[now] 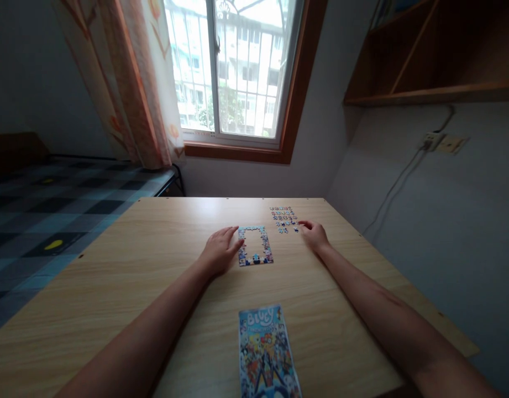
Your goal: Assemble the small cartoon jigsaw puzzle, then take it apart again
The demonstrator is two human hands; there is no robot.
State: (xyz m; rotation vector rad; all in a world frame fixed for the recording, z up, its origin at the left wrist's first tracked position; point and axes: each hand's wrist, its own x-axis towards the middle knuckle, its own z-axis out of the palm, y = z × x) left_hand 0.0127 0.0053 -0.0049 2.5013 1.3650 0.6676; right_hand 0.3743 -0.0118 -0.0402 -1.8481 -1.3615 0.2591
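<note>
Roomy tabletop (316,315); left hand (221,247) wide-fingered at puzzle border's (267,244) edge; right hand (314,235) narrow-fingered, hold unclear.

Your left hand (219,251) and right hand (314,235) are bare, and so are your wrists (203,267). Your left forearm (146,326) and right forearm (370,287) are bare too, slim at the front and widening smoothly farther back. Your fingers (231,229) are slender and taper slightly; your nails are too small to make out.
</note>
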